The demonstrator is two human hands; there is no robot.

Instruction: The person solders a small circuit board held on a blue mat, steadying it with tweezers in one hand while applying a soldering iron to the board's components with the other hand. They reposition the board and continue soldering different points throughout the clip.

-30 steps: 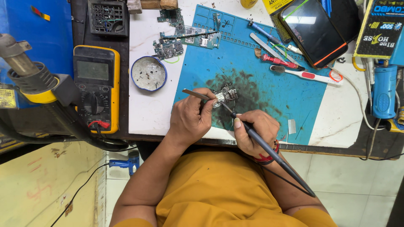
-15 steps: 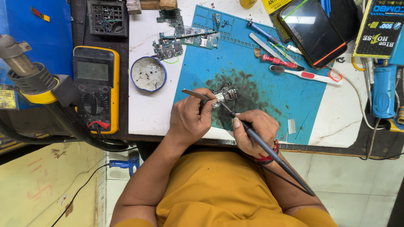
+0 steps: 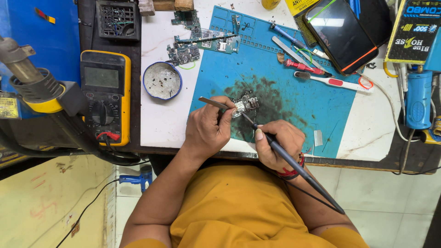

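Little is changed from the earlier frame. Thin metal tweezers (image 3: 213, 103) are pinched by the left hand (image 3: 207, 129); a slim black soldering iron (image 3: 294, 166) is gripped by the right hand (image 3: 278, 146), its tip on the small circuit board (image 3: 246, 103) lying on the blue mat (image 3: 294, 96).

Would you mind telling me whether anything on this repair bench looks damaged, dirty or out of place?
The blue work mat carries a dark scorched-looking smear around the small circuit board, where the left hand holds tweezers and the right hand a soldering iron. Otherwise, tools lie loosely scattered; nothing looks spilled.
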